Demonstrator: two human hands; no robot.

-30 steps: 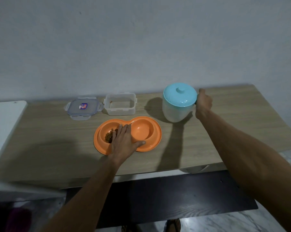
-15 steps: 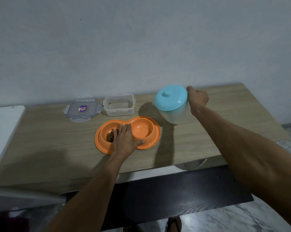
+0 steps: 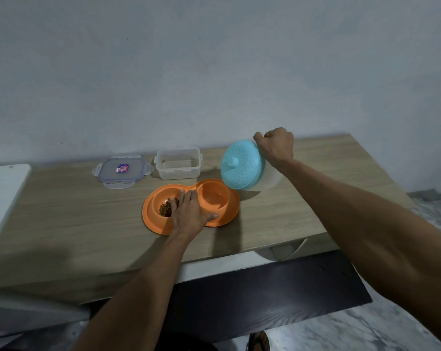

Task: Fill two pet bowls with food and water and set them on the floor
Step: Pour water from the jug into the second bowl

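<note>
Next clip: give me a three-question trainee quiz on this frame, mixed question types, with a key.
1. True or false: the left well of the orange plastic double pet bowl holds brown kibble.
2. Multiple choice: the right hand is A) flat on the wooden table, B) tipping the translucent jug with the turquoise lid toward the bowl's right well, C) holding the clear snap-lock lid.
3. Short answer: where does the left hand rest?

Key
1. True.
2. B.
3. On the double bowl, across the middle between its wells. The clear rectangular food container stands open behind.
</note>
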